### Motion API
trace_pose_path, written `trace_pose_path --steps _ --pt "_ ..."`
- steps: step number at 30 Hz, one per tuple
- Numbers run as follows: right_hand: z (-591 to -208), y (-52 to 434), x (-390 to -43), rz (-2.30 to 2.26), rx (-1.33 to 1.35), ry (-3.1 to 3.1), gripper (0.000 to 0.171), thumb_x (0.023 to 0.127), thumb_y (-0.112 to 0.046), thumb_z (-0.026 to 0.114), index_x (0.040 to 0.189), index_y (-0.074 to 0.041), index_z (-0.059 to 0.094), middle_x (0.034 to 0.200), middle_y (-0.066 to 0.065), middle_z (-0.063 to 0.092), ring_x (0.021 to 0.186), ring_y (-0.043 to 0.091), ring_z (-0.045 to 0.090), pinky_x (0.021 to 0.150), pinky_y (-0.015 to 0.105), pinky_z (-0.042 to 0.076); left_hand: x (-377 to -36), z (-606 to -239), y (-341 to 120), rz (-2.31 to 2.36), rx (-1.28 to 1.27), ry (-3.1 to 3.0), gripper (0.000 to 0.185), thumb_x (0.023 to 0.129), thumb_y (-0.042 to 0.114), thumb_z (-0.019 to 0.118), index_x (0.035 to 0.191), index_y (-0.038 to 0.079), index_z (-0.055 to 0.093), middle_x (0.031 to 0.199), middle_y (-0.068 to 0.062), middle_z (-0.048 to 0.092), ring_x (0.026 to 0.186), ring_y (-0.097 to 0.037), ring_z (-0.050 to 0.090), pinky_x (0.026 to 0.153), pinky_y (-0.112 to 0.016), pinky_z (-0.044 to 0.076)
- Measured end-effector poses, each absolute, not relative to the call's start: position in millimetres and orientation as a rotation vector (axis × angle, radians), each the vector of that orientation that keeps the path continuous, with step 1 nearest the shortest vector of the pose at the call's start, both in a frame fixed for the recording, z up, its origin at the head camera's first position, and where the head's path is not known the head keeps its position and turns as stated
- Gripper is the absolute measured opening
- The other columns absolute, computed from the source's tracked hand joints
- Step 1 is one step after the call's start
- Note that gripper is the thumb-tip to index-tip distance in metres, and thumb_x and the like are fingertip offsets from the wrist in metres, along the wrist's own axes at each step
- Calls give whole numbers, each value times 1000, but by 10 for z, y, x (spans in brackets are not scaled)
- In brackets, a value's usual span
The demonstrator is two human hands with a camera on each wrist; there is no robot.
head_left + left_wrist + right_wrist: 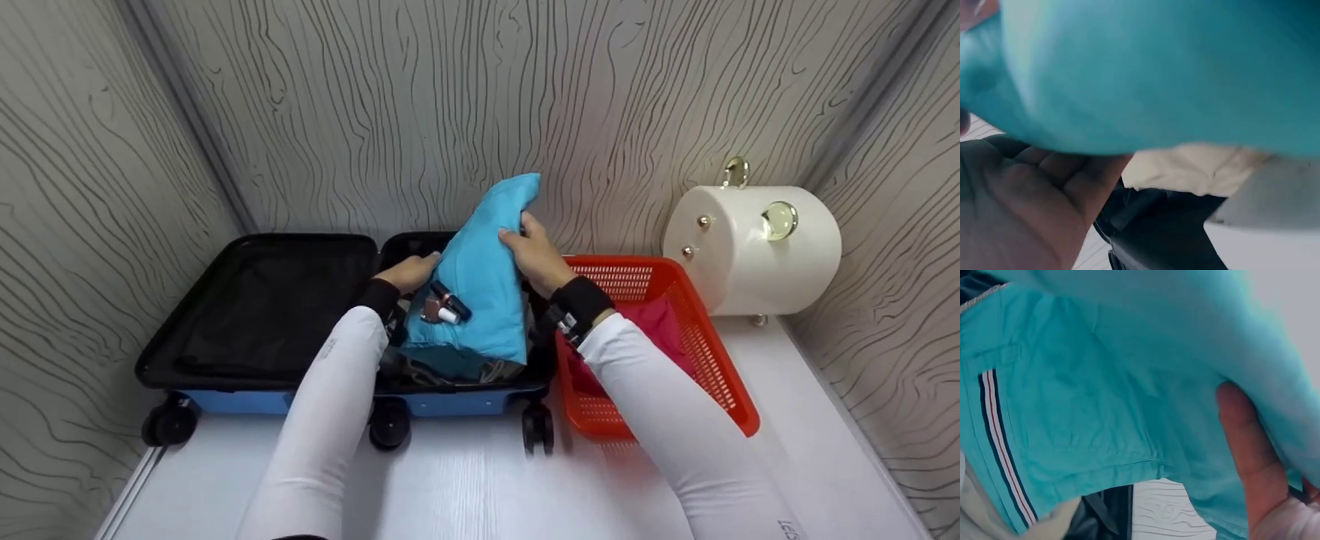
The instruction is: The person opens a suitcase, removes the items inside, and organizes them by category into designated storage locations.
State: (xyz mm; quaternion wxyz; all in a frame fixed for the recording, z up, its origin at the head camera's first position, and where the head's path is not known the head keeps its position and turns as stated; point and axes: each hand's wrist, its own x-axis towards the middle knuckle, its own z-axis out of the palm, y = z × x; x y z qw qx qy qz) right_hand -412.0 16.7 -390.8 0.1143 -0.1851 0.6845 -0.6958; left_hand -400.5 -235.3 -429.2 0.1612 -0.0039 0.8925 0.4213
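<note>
I hold a folded turquoise garment (484, 277) (1157, 67) (1100, 394) with striped trim over the right half of an open black and blue suitcase (255, 240). My left hand (409, 271) (1027, 197) takes its left side, palm under the cloth. On its right side my right hand (536, 259) grips it, thumb (1252, 455) pressed into the fabric. The garment stands tilted, its top end leaning toward the back wall. Pale clothing (1185, 169) lies beneath it in the suitcase.
The suitcase's left half shows only black lining (262, 307). A red plastic basket (720, 360) with a pink garment (664, 322) stands right of the suitcase. A white cylindrical case (750, 251) sits at the back right. All rests on a white table (465, 487) walled on three sides.
</note>
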Motion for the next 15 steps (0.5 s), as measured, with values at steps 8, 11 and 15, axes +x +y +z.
trace_pose_path --steps 8,11,15 --pt "-4059 86 -4174 -1781 -718 2464 56 114 -13 44 166 3 30 171 25 36 160 37 34 133 51 27 -3989 -4283 -2411 1165 29 2701 44 118 38 31 111 4 58 117 -15 59 113 -30 59 114 -51 47" --pt "-4153 74 -4204 -1728 -778 2602 46 114 -11 45 156 5 38 158 28 48 150 39 45 128 54 33 -3997 -4272 -2407 1198 40 2714 39 118 36 35 88 13 49 93 -5 55 92 -21 56 99 -43 51" --pt "-4123 105 -4233 -1828 -794 2626 31 114 -10 43 142 4 43 133 23 52 130 36 53 118 53 41 -4018 -4241 -2395 1196 42 2723 42 118 35 37 92 9 58 78 1 44 77 -16 45 84 -38 44"
